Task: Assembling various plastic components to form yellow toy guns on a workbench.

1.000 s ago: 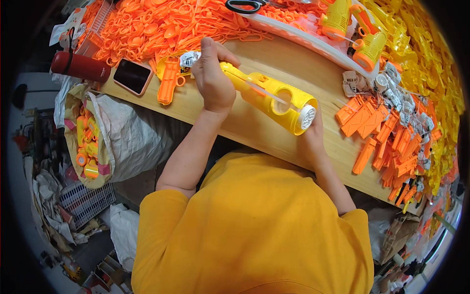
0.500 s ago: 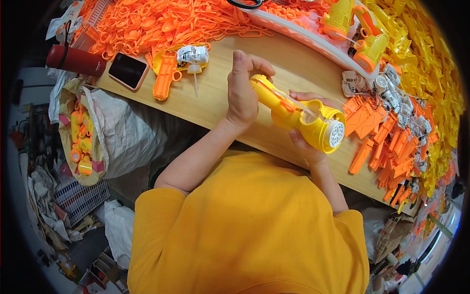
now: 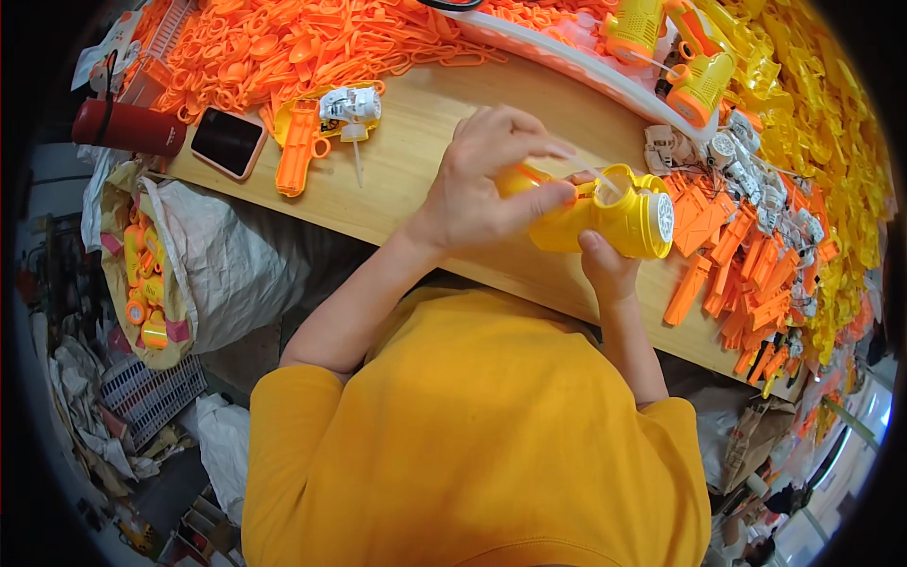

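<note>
A yellow toy bubble gun point(image 3: 567, 227) is held over the table's near side, its white round grille end pointing right. My right hand point(image 3: 609, 265) grips its body from below, thumb on the near side, most fingers hidden behind it. A clear tube point(image 3: 607, 181) sticks up out of a round opening on its top. Over the gun's handle end is my left hand point(image 3: 491, 180), slightly blurred, fingers apart. Its thumb lies by the orange trigger and its fingertips are close to the tube; whether they touch it I cannot tell.
A half-built toy gun point(image 3: 300, 146), a phone point(image 3: 228, 143) and a red bottle point(image 3: 129, 128) lie at the left. Orange parts point(image 3: 283, 47) are heaped behind. A white tray point(image 3: 576, 71), orange pieces point(image 3: 746, 255) and yellow shells point(image 3: 831, 189) fill the right. A sack point(image 3: 227, 255) stands left.
My left hand has moved from beside the handle to over the gun, near the tube. The gun has turned and risen slightly in my right hand.
</note>
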`<state>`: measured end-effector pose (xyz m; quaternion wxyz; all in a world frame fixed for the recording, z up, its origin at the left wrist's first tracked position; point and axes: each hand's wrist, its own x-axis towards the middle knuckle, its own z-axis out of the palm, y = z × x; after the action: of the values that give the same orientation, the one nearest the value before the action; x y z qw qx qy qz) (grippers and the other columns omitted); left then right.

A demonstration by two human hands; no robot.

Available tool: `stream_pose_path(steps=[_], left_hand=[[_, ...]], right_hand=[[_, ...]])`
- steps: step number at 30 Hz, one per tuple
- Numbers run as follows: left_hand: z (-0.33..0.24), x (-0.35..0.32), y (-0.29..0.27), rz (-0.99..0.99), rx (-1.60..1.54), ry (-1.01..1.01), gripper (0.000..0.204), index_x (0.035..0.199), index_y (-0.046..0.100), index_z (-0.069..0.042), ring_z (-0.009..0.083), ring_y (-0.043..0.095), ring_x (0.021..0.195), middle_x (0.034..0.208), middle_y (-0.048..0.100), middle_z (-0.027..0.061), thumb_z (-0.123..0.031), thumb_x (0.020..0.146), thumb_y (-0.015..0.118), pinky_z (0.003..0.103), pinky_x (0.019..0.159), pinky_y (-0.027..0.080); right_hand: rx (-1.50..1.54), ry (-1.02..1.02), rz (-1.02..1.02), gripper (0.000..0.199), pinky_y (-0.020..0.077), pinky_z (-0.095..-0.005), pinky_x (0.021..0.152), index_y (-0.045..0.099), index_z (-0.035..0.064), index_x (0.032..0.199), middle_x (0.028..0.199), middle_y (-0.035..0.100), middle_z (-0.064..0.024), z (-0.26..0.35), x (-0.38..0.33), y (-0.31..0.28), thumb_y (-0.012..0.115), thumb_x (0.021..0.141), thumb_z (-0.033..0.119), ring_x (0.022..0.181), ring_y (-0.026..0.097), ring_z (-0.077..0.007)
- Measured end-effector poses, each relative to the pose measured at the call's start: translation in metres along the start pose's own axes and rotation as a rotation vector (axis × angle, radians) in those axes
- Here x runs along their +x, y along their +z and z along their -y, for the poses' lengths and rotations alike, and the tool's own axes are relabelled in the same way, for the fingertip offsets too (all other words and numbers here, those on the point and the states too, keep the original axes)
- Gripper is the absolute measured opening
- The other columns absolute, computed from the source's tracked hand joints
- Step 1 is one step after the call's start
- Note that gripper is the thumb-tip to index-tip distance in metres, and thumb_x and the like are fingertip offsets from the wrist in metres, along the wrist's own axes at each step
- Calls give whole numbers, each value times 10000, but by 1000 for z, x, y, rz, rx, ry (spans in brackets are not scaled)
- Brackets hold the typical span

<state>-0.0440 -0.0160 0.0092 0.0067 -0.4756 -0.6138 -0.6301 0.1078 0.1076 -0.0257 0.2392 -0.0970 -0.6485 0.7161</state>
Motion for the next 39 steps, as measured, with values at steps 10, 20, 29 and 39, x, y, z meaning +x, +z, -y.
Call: stream_pose_path(steps=[10, 20, 29, 39], left_hand=[[-13, -2, -10, 202, 10, 84, 156, 864, 748, -110, 191, 599, 877, 845, 628, 14, -156, 716, 771, 323, 789, 431], [-2, 4, -43, 310, -218, -159, 423, 1118, 679, -65, 191, 560, 1091, 1191, 584, 84, -77, 710, 788, 319, 932, 442], [-19, 8, -28, 434, -202, -93, 472, 1127, 668, -7, 213, 639, 909, 995, 654, 120, -60, 677, 800, 305, 804, 516], [1, -6, -27, 315, -323, -220, 385, 1114, 657, 21, 196, 623, 965, 1040, 645, 117, 22, 738, 739, 296, 858, 501]], right_hand=[[-185, -103, 57, 719, 452, -372, 941, 421, 6, 1312, 1181, 541, -120, 5, -2, -7, 748, 751, 315, 1089, 546, -231], [-280, -104, 103, 716, 437, -409, 975, 304, 73, 1293, 1181, 531, -142, -4, -4, -10, 763, 758, 199, 1108, 544, -266], [-388, -115, 120, 572, 465, -331, 924, 471, 70, 1208, 1167, 560, -80, -3, -2, 3, 721, 694, 68, 1076, 563, -206], [-396, -4, -13, 526, 519, -288, 764, 576, 42, 1021, 923, 652, -59, 29, 23, 26, 836, 571, 120, 832, 644, -149]])
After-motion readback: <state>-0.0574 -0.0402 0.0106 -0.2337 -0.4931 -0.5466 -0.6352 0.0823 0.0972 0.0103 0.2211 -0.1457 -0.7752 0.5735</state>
